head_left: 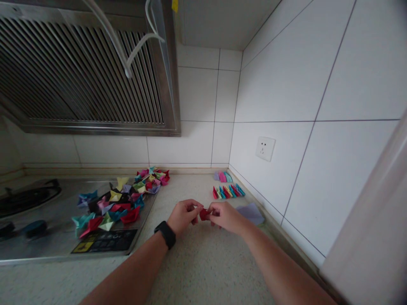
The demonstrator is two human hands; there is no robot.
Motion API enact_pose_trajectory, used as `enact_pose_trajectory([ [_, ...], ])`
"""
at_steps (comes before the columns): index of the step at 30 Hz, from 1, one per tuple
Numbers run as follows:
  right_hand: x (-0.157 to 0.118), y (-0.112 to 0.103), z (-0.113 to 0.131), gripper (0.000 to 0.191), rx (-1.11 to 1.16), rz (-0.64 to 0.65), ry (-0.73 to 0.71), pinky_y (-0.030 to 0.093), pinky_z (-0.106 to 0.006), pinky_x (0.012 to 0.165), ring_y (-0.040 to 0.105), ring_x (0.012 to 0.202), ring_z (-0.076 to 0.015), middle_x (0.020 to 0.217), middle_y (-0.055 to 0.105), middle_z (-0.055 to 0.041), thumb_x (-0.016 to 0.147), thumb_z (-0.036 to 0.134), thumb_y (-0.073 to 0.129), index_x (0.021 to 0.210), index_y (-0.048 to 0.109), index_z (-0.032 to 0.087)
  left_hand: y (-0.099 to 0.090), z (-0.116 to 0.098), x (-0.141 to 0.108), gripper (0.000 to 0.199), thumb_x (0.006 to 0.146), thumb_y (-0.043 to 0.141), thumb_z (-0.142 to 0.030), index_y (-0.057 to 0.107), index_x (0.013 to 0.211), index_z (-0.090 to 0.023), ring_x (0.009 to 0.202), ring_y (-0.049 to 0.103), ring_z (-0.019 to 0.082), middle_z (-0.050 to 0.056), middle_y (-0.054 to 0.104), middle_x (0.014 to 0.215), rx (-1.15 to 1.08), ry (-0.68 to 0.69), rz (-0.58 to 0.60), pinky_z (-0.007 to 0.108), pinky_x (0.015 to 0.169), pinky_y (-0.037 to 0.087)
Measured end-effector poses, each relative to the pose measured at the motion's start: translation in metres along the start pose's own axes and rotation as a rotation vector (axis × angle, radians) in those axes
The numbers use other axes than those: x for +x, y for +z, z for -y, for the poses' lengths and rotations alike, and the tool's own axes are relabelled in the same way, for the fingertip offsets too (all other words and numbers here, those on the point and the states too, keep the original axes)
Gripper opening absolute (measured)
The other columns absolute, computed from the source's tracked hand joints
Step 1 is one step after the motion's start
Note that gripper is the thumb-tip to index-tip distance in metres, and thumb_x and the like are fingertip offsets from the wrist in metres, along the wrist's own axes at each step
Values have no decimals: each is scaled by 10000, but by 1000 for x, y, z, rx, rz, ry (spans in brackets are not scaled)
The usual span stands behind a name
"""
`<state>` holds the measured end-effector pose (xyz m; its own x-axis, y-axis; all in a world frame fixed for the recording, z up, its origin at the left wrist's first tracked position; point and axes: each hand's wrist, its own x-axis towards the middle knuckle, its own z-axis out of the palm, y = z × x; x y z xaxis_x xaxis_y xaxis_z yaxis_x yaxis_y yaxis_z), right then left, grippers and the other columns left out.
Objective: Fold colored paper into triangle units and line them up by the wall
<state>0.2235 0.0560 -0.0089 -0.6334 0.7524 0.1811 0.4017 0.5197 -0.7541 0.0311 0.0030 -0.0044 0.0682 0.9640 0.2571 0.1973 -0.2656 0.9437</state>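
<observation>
Between my two hands is a small piece of folded red paper (204, 214), held just above the countertop. My left hand (185, 216), with a black watch on its wrist, pinches the paper's left edge. From the other side my right hand (224, 217) grips it between thumb and fingers, which hide part of the folds. Just beyond my right hand stands a row of folded coloured papers (228, 192) in red, yellow and blue. Sheets of purple paper (251, 213) lie partly behind my right wrist.
Many folded paper boats (116, 207) cover the right side of the gas stove (60, 245) and spill onto the counter (190, 271). More folded papers (223, 177) sit in the back corner. A range hood (92, 76) hangs above; a tiled wall (286, 169) with a socket (265, 148) bounds the right.
</observation>
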Motion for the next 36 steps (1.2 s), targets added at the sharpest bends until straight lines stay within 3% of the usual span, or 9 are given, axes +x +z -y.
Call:
enact_pose_trajectory([
  [8,-4,-13,15,155,-195,-109,-132,345,-209,489,558,509,-116,590,646,-5,811,323,591,847,652,186,2,-1,0,366,800,565,-474,633,838,-115,379,460,78,-8,561,455,-49,10,-29,179,406,305],
  [15,-5,-13,19,149,-207,-100,-155,328,-209,484,537,497,-110,581,631,7,821,321,575,843,646,192,2,0,1,373,791,571,-489,612,855,-124,377,453,79,-19,544,449,-88,2,-36,178,404,303],
  [24,-5,-16,16,143,-235,-121,-158,331,-211,496,527,512,-110,604,626,6,821,300,565,861,657,198,2,0,-1,443,784,585,-480,610,1036,-116,387,458,80,-23,547,467,-63,18,24,177,401,326],
  [36,-7,-15,18,143,-244,-114,-166,330,-208,491,512,505,-108,589,615,6,816,307,577,839,661,193,2,0,-1,401,780,568,-496,673,882,-123,388,431,79,-27,509,450,29,34,45,185,407,330],
])
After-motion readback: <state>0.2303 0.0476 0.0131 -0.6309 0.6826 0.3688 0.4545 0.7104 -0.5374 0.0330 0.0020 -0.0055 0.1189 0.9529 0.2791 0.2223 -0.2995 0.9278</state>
